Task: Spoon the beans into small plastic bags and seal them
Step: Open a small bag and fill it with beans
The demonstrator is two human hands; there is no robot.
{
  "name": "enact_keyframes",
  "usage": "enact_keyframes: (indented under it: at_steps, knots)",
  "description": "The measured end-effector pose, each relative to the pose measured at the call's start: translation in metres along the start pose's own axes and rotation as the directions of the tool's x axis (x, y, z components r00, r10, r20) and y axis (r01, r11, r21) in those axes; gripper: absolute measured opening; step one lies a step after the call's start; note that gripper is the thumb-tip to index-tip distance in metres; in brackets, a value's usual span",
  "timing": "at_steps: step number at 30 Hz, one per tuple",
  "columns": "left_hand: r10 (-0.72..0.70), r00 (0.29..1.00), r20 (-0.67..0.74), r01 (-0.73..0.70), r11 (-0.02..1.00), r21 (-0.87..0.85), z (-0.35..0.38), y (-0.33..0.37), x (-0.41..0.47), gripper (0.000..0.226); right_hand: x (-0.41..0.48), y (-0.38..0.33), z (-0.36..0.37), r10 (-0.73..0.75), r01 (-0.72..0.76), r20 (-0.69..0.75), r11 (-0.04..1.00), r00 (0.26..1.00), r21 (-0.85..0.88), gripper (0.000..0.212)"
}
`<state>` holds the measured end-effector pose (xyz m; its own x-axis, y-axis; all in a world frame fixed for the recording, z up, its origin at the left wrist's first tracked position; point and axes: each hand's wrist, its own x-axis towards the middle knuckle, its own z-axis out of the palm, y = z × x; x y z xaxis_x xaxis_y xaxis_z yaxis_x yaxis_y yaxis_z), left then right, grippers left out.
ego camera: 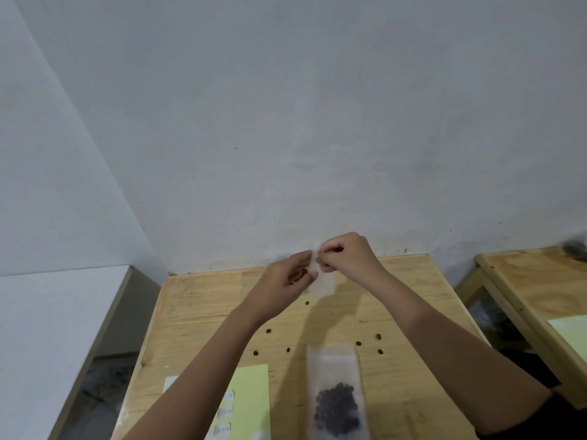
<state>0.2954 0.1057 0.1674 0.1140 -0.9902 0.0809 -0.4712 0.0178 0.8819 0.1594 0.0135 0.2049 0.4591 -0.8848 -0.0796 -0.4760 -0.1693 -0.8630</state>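
Wooden table [197, 312] carries a filled bean bag [337, 398], loose beans [359, 343], and a yellow-green sheet [251, 401].

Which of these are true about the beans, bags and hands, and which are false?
1. Both hands hold one small clear bag up above the wooden table. True.
2. A bag holding dark beans lies on the table. True.
3. No loose beans are on the table. False: several loose beans are scattered there.
4. The paper sheet under the left arm is red. False: it is pale yellow-green.
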Motion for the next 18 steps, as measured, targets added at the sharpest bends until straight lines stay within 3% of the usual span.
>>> enact_keyframes:
  at_steps: [4,6,8,11,15,18]
  knots:
    - [0.021,0.991,0.13,-0.032,0.996,0.084,0.003,0.001,0.002,0.093,0.003,-0.015,-0.012,0.001,-0.001,0.045,1.0,0.999,-0.019,0.022]
    - [0.071,0.988,0.139,-0.098,0.975,0.201,0.003,-0.005,0.008,0.121,0.005,-0.02,-0.015,-0.007,0.007,0.083,1.0,0.997,-0.002,0.024]
    - [0.13,0.985,0.116,-0.161,0.932,0.326,0.002,-0.008,0.013,0.134,0.005,-0.024,-0.016,-0.027,0.024,0.141,0.999,0.99,0.025,0.029]
    - [0.223,0.973,0.051,-0.224,0.88,0.419,0.0,-0.01,0.016,0.13,0.006,-0.026,-0.021,-0.062,0.069,0.184,0.997,0.981,-0.034,0.025]
    - [0.327,0.943,-0.06,-0.268,0.852,0.449,0.0,-0.011,0.017,0.11,0.011,-0.02,-0.022,-0.175,0.213,0.14,0.917,0.975,-0.338,0.013]
    - [0.266,0.954,-0.138,-0.188,0.89,0.414,0.005,-0.011,0.021,0.114,0.007,-0.019,-0.016,-0.263,0.258,0.017,0.93,0.965,-0.261,0.011]
